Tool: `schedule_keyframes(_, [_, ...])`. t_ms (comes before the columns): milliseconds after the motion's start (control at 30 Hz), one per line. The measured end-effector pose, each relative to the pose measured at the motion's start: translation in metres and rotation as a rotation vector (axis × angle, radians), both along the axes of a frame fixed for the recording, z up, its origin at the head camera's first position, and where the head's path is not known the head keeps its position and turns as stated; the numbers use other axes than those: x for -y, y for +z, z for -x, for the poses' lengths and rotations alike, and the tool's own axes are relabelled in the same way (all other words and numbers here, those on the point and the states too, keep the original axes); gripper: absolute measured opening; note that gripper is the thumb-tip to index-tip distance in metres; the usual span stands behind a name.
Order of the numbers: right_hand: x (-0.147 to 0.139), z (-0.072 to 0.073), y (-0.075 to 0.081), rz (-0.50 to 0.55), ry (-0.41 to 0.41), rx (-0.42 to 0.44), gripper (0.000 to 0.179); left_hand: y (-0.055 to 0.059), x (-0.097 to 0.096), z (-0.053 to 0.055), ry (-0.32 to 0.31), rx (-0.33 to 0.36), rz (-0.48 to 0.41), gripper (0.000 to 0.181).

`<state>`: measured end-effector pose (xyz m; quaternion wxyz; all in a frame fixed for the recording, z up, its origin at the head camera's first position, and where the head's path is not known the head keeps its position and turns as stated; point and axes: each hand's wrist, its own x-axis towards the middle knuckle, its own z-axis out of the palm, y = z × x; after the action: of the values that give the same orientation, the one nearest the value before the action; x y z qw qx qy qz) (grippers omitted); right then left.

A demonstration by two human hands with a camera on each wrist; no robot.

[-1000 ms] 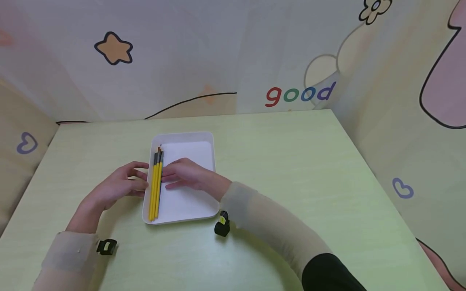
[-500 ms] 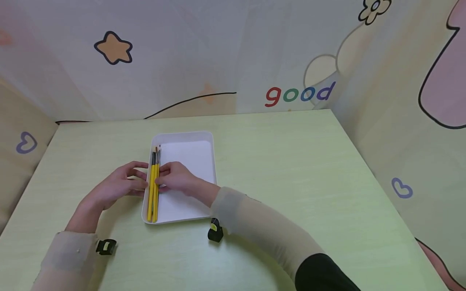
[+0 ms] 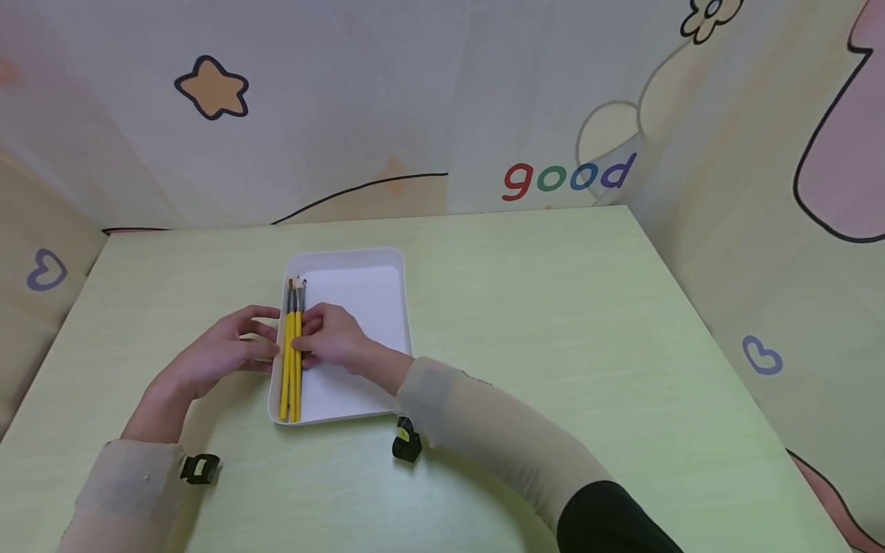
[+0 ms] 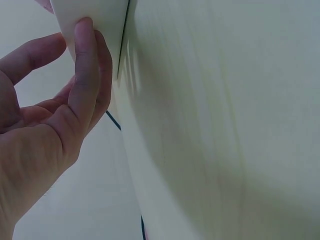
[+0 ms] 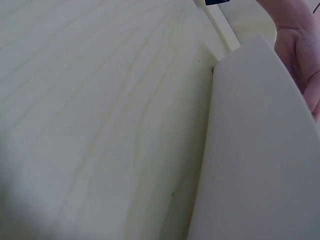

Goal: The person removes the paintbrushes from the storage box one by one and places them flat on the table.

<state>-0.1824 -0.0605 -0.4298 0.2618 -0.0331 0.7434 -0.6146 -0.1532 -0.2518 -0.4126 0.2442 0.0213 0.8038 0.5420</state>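
Observation:
A white rectangular tray (image 3: pixel 356 284) stands on the table, and yellow-handled paintbrushes (image 3: pixel 286 369) lie side by side along its left inner wall, bristles toward the back. My right hand (image 3: pixel 339 336) reaches over the tray from the right and pinches the rightmost paintbrush, its thumb across the handle. Outside the tray's left wall is my left hand (image 3: pixel 221 349), with extended fingers touching that wall. In the left wrist view, the fingers (image 4: pixel 86 65) rest against the tray's outer side (image 4: pixel 105 15). The right wrist view shows the tray's outside (image 5: pixel 255 150) but hides the right fingertips.
The pale green wooden table (image 3: pixel 553 330) extends around the tray. A printed backdrop (image 3: pixel 359 100) rises behind it and at both sides. Small black wrist cameras (image 3: pixel 406 440) hang from the sleeves, near the tray's front edge on the right.
My right hand has moved left to the paintbrushes, and its thumb has come over the handles. The brushes have shifted slightly at their bristle ends. My left hand has stayed at the tray wall.

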Motion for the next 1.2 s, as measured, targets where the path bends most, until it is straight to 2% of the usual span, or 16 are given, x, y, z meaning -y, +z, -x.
schedule_keyframes(200, [-0.002,0.001,0.001,0.016,0.007,0.019,0.029,0.002,0.001,0.000,0.000,-0.007,-0.002,0.070])
schedule_keyframes(733, [-0.020,0.006,0.014,0.074,0.024,0.153,0.029,0.000,0.001,0.001,0.013,0.009,-0.001,0.070])
schedule_keyframes(900, [-0.026,0.007,0.017,0.108,0.042,0.164,0.031,0.002,0.000,0.000,0.020,0.016,0.004,0.069])
schedule_keyframes(1200, [-0.043,0.004,0.033,0.122,0.078,0.151,0.033,0.002,0.000,0.001,0.021,0.016,0.009,0.070])
